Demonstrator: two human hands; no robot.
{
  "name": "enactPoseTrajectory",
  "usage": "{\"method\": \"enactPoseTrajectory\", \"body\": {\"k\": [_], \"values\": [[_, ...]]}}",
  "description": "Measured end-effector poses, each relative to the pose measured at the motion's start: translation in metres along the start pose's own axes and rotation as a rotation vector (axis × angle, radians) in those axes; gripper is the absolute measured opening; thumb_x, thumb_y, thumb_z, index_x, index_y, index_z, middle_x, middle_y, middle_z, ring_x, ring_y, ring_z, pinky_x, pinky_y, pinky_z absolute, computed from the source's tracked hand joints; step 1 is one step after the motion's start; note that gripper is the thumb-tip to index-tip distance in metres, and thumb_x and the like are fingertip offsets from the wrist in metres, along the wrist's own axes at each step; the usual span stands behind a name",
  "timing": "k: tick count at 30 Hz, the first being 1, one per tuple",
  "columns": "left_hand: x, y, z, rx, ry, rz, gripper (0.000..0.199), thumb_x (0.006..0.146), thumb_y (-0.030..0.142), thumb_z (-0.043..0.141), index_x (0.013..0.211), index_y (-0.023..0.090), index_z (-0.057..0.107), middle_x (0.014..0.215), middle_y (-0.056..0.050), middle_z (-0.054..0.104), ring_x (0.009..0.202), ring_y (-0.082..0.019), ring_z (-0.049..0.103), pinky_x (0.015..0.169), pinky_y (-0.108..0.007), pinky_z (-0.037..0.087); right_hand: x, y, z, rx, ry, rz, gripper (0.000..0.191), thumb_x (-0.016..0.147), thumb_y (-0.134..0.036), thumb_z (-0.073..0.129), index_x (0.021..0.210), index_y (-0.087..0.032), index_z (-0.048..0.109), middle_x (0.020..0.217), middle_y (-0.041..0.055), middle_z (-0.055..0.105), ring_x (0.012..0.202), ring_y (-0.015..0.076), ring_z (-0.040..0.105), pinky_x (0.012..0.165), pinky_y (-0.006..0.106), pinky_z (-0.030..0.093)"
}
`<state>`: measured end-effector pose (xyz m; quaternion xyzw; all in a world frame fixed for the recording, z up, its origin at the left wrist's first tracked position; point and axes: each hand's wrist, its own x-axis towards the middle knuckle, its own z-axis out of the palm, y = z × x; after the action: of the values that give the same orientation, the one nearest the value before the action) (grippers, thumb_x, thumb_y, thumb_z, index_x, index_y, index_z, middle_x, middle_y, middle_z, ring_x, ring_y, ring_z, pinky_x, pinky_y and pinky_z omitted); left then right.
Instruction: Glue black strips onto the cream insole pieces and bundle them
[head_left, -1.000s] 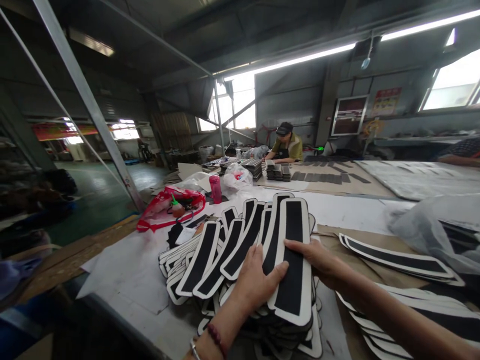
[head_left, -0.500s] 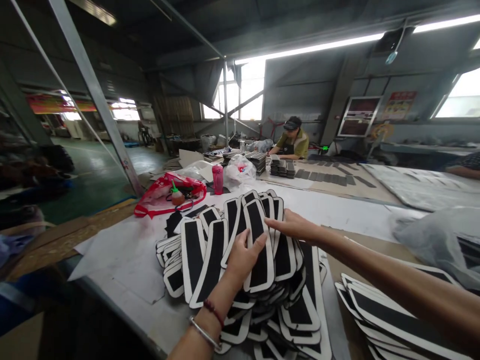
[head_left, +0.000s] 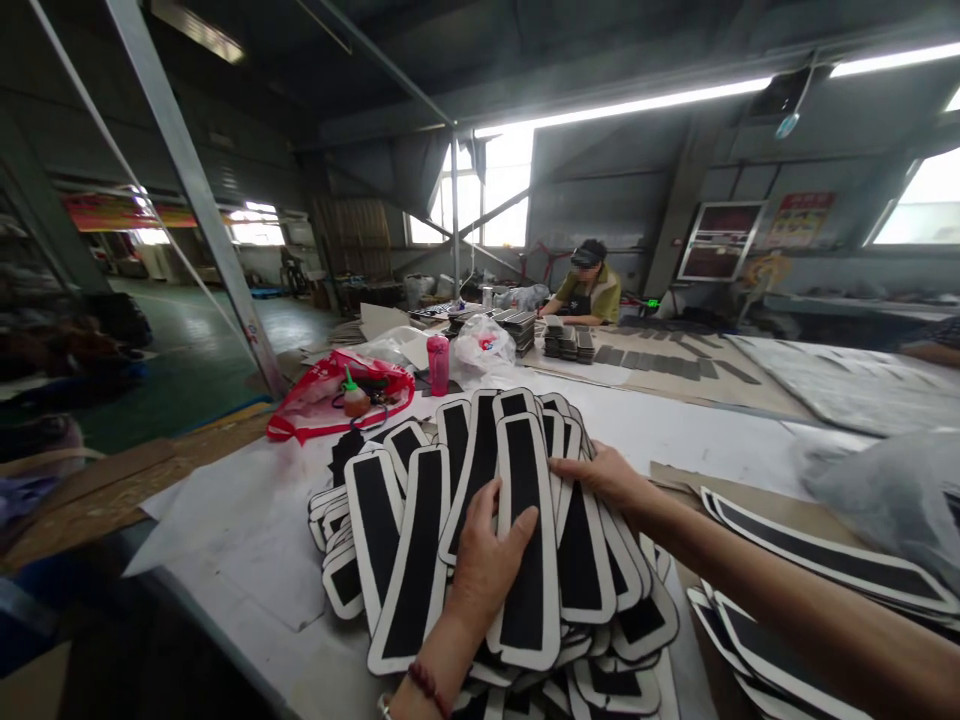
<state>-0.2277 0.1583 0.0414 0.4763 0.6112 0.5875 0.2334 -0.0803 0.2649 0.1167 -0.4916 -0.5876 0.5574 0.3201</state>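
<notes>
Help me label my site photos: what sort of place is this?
Probably a factory workshop: a heap of near-identical black-and-white pieces, a co-worker by stacked parts, and a long strip light overhead.

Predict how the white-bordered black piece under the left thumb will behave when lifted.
The white-bordered black piece is probably light, its edge looking thin. It seems fairly stiff, lying without visible sag. Others in the pile may slide, since they overlap loosely.
</notes>
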Motion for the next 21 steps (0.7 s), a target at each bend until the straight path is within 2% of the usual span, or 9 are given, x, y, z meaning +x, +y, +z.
{"method": "enactPoseTrajectory", "body": {"k": [3, 6, 9, 14, 18, 21], "values": [[-0.007, 0.010, 0.001, 0.150, 0.059, 0.082, 0.067, 0.079, 0.049, 0.058, 0.131, 0.010, 0.042, 0.136, -0.018, 0.042, 0.129, -0.028, 0.036, 0.110, -0.045, 0.027, -0.003, -0.015, 0.002, -0.053, -0.026, -0.078, 0.054, 0.066, -0.031, 0.078, 0.111, -0.011, 0.055, 0.094, 0.0115, 0.070, 0.081, 0.0246, 0.068, 0.071, 0.033, 0.058], [-0.006, 0.022, 0.011, 0.172, 0.063, 0.129, 0.073, 0.080, 0.047, 0.057, 0.136, 0.006, 0.035, 0.140, -0.021, 0.036, 0.133, -0.028, 0.030, 0.112, -0.045, 0.023, -0.005, -0.030, -0.003, -0.088, -0.021, -0.121, 0.051, 0.067, -0.032, 0.077, 0.109, -0.012, 0.056, 0.093, 0.0111, 0.071, 0.077, 0.0242, 0.068, 0.067, 0.032, 0.058], [-0.001, 0.036, 0.025, 0.103, 0.041, 0.142, 0.075, 0.081, 0.045, 0.056, 0.139, 0.007, 0.028, 0.145, -0.020, 0.027, 0.137, -0.027, 0.022, 0.113, -0.042, 0.020, -0.004, -0.044, -0.013, -0.148, 0.013, -0.177, 0.047, 0.067, -0.031, 0.076, 0.107, -0.013, 0.058, 0.093, 0.0101, 0.071, 0.076, 0.0240, 0.068, 0.065, 0.032, 0.058], [0.009, 0.066, 0.046, -0.053, -0.010, 0.140, 0.076, 0.082, 0.045, 0.056, 0.142, 0.009, 0.026, 0.151, -0.017, 0.020, 0.141, -0.025, 0.011, 0.116, -0.037, 0.008, -0.013, -0.074, -0.035, -0.276, 0.100, -0.241, 0.040, 0.069, -0.027, 0.073, 0.104, -0.013, 0.060, 0.088, 0.0091, 0.071, 0.073, 0.0238, 0.068, 0.063, 0.031, 0.057], [0.017, 0.093, 0.063, -0.165, -0.041, 0.177, 0.079, 0.082, 0.045, 0.058, 0.143, 0.011, 0.022, 0.153, -0.014, 0.015, 0.141, -0.023, 0.008, 0.116, -0.033, 0.008, -0.028, -0.103, -0.055, -0.348, 0.189, -0.303, 0.044, 0.069, -0.024, 0.072, 0.109, -0.013, 0.058, 0.087, 0.0081, 0.071, 0.071, 0.0222, 0.067, 0.062, 0.029, 0.057], [0.021, 0.116, 0.076, -0.213, -0.010, 0.193, 0.080, 0.082, 0.045, 0.058, 0.144, 0.012, 0.020, 0.153, -0.013, 0.013, 0.142, -0.022, 0.006, 0.116, -0.033, 0.007, -0.036, -0.130, -0.071, -0.444, 0.212, -0.390, 0.044, 0.064, -0.022, 0.076, 0.105, -0.013, 0.061, 0.084, 0.0062, 0.071, 0.070, 0.0210, 0.067, 0.061, 0.028, 0.056]]}}
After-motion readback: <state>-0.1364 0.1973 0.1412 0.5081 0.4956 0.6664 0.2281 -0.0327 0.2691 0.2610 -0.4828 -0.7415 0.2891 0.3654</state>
